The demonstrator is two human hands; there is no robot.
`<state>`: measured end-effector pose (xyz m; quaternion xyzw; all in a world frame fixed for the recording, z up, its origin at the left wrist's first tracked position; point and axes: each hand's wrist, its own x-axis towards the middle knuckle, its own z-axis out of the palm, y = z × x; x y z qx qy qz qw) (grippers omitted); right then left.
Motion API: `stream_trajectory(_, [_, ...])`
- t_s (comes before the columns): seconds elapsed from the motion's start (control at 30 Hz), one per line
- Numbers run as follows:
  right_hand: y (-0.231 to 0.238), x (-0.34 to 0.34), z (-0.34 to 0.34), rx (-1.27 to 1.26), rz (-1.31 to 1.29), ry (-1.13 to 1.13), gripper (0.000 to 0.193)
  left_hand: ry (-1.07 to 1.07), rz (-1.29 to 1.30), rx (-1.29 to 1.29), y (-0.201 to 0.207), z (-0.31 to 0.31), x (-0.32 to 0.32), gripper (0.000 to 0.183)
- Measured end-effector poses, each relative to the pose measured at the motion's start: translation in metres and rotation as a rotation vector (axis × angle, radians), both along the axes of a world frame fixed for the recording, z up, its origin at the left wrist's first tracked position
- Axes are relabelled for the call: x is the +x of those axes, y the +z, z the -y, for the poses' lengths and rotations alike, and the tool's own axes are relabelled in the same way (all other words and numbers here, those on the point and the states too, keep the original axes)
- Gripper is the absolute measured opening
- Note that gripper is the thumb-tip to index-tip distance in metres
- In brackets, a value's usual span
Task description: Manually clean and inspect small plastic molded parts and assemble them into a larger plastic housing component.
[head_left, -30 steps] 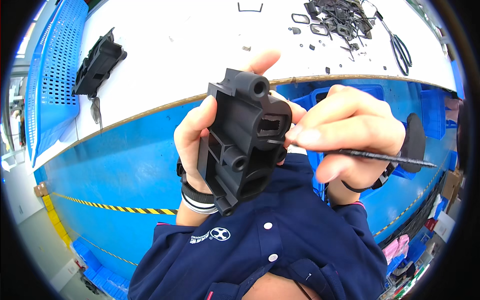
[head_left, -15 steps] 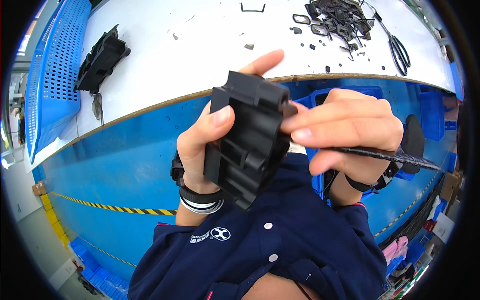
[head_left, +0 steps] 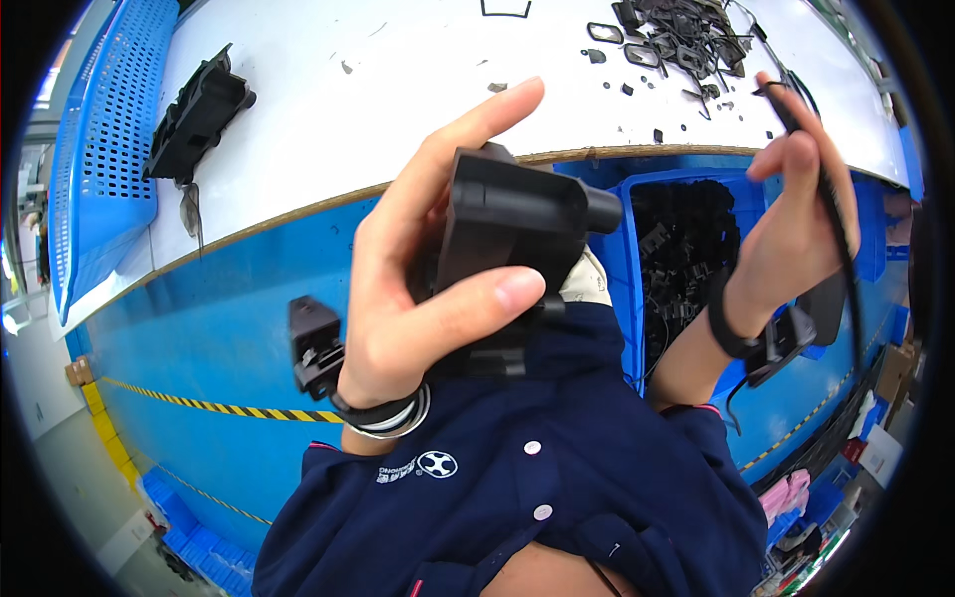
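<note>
My left hand (head_left: 398, 289) is wrapped round a black moulded plastic part (head_left: 512, 214), held over my lap below the table edge. Its thumb presses the near face, and a short round stub sticks out on the right side. Off to the right, my right hand (head_left: 801, 204) is raised, apart from the part. A long, thin black tool (head_left: 844, 239) with a wrapped-looking handle lies along that hand, held in it; its exact kind cannot be made out. Another black moulded part (head_left: 199, 119) rests on the white table (head_left: 398, 90) at the left.
A blue perforated basket (head_left: 104, 149) stands at the table's left end. Black offcuts and small frames (head_left: 686, 45) are heaped at the far right, near black-handled scissors (head_left: 786, 75). Below the edge, a blue bin (head_left: 627, 269) holds many black pieces.
My right hand has left the plastic part and swung up and right, carrying the thin tool upright. The left hand has turned the part so a smoother face shows.
</note>
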<state>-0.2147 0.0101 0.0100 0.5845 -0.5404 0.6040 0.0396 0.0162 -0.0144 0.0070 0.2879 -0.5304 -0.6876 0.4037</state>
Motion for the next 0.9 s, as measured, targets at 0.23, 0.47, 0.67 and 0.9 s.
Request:
stream_trajectory(0.23, [0.001,-0.024,0.06,0.1,-0.309,0.164,0.014,0.304,0.451,-0.597,0.011,0.012,0.008,0.061])
stream_trajectory(0.47, [0.003,0.003,0.052,0.148,-0.439,0.54,0.03,0.12,1.002,-0.936,0.028,0.051,0.013,0.057])
stream_trajectory(0.67, [-0.015,0.026,0.043,0.133,-0.334,0.737,0.031,0.0,0.99,-0.935,0.031,0.061,0.014,0.062])
stream_trajectory(0.9, [-0.008,0.027,0.06,0.113,-0.424,0.796,0.029,-0.02,0.903,-0.896,0.027,0.064,0.015,0.061])
